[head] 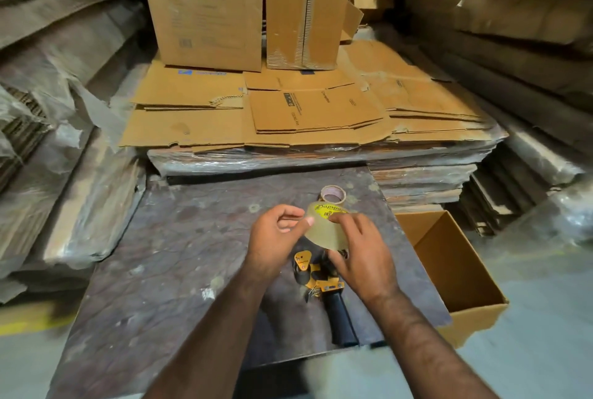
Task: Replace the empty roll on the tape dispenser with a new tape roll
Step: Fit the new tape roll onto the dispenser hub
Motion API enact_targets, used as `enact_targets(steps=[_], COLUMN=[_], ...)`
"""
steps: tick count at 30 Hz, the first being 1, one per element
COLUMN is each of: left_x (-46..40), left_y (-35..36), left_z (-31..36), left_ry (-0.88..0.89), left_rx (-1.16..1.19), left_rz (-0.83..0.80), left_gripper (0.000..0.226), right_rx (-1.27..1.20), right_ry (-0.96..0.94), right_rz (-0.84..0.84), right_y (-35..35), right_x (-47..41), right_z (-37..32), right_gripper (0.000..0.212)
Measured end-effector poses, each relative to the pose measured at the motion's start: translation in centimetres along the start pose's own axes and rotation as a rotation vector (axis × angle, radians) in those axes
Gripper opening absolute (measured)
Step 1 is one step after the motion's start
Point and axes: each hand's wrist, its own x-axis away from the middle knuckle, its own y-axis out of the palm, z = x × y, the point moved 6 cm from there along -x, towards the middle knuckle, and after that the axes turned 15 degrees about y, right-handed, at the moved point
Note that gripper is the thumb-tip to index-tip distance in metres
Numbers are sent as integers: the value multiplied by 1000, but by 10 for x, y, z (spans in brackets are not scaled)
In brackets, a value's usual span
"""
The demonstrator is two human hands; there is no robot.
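A new roll of clear tape point(324, 228) with a yellow label in its core is held above the table. My right hand point(362, 257) grips it from the right side. My left hand point(276, 235) is at its left edge, thumb pressed on the outer wrap and fingers curled. Under the hands lies the yellow tape dispenser point(316, 276) with a black handle pointing toward me, flat on the dark table point(179, 254). Its hub is hidden by my right hand. An empty cardboard core point(333, 194) rests on the table just beyond the new roll.
An open, empty cardboard box point(455, 270) stands to the right of the table. Stacks of flattened cartons point(305, 109) lie behind the table, with upright boxes point(205, 6) on them. Wrapped cardboard bundles wall in both sides.
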Motion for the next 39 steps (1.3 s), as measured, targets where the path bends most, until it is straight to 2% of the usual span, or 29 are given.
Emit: enact_targets(steps=[3, 8, 12, 16, 18, 20, 23, 26, 28, 31, 33, 36, 39], left_x=[-3, -6, -9, -16, -17, -16, -14, -11, -9, -11, -14, -20, -22], left_y=[-3, -9, -6, -7, -7, -5, -3, -4, -4, -4, -5, -8, -10], left_z=[-4, -3, 3, -8, -15, -18, -25, -31, -30, -26, -22, -17, -14], left_ry=[-31, -41, -22, -47, -61, -64, -72, -114, -120, -110, -103, -132, -162], left_rx=[46, 67, 31, -51, -94, -138, -150, -74, -7, 60, 93, 119, 120], left_rz=[-30, -15, -19, 66, 76, 38, -7, -30, -78, -169, -216, -298, -349], left_gripper=[14, 11, 8, 15, 19, 20, 22, 19, 12, 7, 6, 2, 4], right_rx=[109, 159, 166, 144, -58, -253, -295, -339, -481, -628, -593, -549, -532], right_ry=[-64, -170, -131, -66, 43, 193, 322, 380, 440, 431, 409, 383, 338], right_rz=[75, 230, 217, 12, -188, -344, -499, -535, -586, -720, -751, -758, -774], right_y=[-6, -11, -10, 2, 12, 20, 34, 50, 54, 50, 50, 47, 39], right_x=[4, 7, 1, -12, -18, -26, -35, -37, -37, -41, -46, -56, -66], right_z=[-8, -8, 0, 3, 3, 4, 12, 27, 34, 31, 32, 33, 30], right_gripper=[60, 66, 64, 64, 67, 61, 51, 66, 90, 119, 121, 105, 109])
